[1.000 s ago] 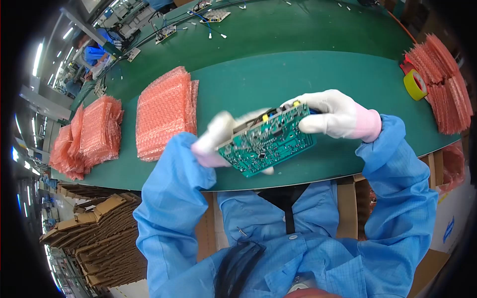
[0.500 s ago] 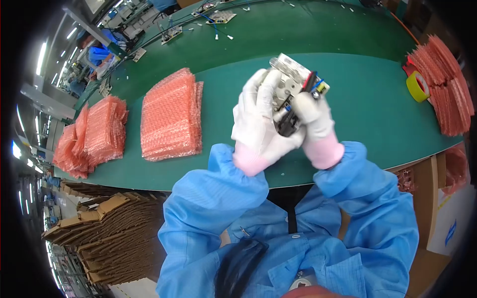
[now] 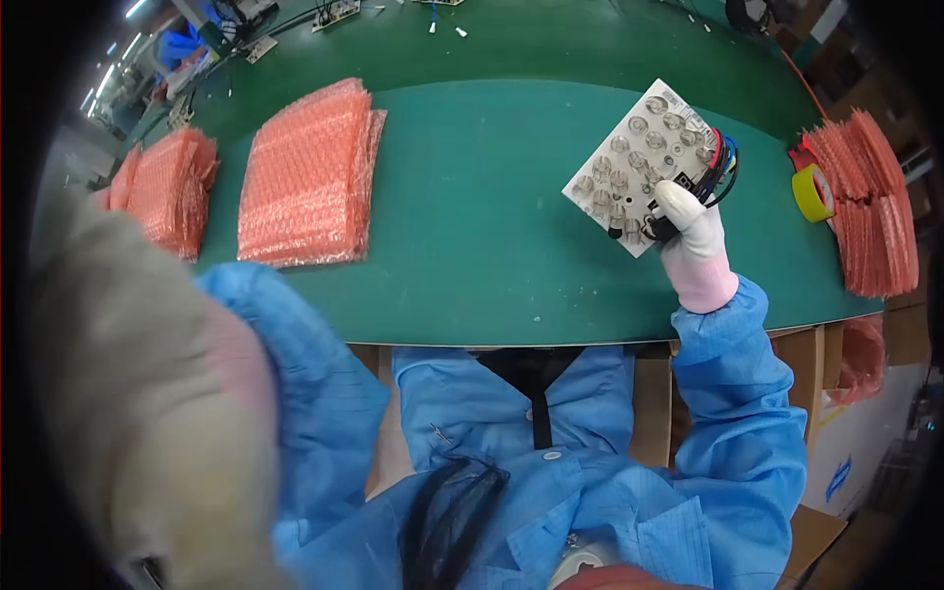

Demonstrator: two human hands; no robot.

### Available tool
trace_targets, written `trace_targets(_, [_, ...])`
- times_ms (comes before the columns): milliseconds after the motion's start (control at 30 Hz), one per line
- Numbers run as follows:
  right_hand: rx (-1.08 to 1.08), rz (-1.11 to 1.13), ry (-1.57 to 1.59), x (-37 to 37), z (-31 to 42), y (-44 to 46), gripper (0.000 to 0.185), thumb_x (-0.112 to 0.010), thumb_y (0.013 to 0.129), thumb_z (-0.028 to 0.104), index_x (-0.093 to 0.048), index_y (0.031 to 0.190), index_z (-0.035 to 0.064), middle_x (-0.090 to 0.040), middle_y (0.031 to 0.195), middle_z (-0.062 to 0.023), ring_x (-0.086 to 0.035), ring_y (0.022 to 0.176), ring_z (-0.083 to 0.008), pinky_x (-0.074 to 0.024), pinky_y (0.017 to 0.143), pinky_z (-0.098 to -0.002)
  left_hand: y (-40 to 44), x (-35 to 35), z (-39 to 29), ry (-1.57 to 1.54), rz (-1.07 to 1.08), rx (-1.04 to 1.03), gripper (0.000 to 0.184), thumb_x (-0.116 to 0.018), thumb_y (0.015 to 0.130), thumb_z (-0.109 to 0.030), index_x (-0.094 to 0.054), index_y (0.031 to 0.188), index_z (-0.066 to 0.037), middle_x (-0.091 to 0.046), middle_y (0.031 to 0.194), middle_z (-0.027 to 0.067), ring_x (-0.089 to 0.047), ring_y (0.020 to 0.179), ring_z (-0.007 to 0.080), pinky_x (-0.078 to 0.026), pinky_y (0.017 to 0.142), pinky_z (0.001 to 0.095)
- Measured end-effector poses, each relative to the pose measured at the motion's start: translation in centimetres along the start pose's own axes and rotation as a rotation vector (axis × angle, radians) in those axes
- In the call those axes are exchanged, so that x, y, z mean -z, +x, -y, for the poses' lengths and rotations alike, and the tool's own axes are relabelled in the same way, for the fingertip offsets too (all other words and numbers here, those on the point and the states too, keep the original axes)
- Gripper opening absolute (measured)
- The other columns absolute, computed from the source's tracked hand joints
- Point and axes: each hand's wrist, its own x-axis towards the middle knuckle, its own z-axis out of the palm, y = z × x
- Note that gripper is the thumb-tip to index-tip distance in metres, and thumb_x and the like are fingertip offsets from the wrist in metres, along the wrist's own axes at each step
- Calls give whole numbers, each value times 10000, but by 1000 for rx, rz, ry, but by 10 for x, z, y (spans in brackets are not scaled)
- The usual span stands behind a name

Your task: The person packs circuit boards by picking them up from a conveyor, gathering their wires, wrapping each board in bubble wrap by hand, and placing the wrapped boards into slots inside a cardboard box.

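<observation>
My right hand (image 3: 690,231), in a white glove with a pink cuff, grips the lower right edge of a white circuit board (image 3: 639,147). The board's face shows several round clear parts, and a bundle of black, red and blue wires (image 3: 726,167) lies along its right side. My left hand (image 3: 147,393), gloved too, is large and blurred close to the camera at the lower left; its fingers cannot be made out. Left of the board, a stack of pink bubble-wrap bags (image 3: 307,177) lies on the green table (image 3: 462,216).
More pink bags (image 3: 172,187) lie at the far left. Yellow tape (image 3: 812,194) sits beside another pink stack (image 3: 870,206) at the right. Boards with wires (image 3: 336,14) are along the table's back. Cardboard (image 3: 806,374) stands below the front edge.
My left hand has let go of the board and come up close to the camera at the left. My right hand has moved right with the board, whose white face now shows.
</observation>
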Motion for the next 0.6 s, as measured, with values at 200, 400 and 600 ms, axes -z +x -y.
trace_targets(200, [-11,49,-12,-2,-1,-7,551,-620,793,72,-424,1306,47,-543,1228,-64,-544,1099,-211,-428,950,-361,1,-7,-20,-74,10,-21,883,-789,537,-321,-397,1255,10,-415,1259,142,-423,1141,241,-371,948,379])
trace_targets(400, [-72,117,-55,-13,3,-10,538,-536,798,24,-399,1318,39,-533,1231,-73,-540,1104,-213,-458,923,-374,-5,0,-23,-79,-39,-45,753,-749,577,-254,-433,1206,12,-453,1199,130,-451,1081,219,-387,916,357])
trace_targets(600, [-95,124,-102,-27,6,0,686,-631,695,51,-377,1332,42,-517,1242,-72,-519,1133,-214,-439,944,-363,-13,-4,-16,-106,-170,-85,624,-709,617,-186,-469,1157,14,-491,1139,117,-479,1021,198,-404,884,335])
